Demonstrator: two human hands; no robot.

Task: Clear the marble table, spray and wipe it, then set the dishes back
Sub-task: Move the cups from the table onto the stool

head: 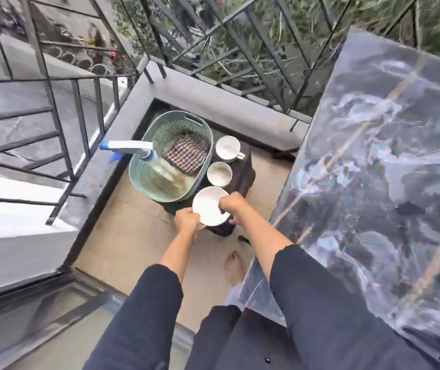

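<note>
Together left hand and right hand grip white bowl; fingers curled on rim.

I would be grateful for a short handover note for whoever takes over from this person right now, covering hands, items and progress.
Left hand grips the near-left rim of the white plate; right hand grips its right rim. The plate is over the near end of the dark stool; I cannot tell whether it rests there.
Cup and small bowl stand on the stool beside the green basket, which holds the spray bottle and checked cloth.
Done: the visible part of the marble table carries no dishes.
Left: I cannot tell whether it has been sprayed and wiped; the dishes still have to go back.
</note>
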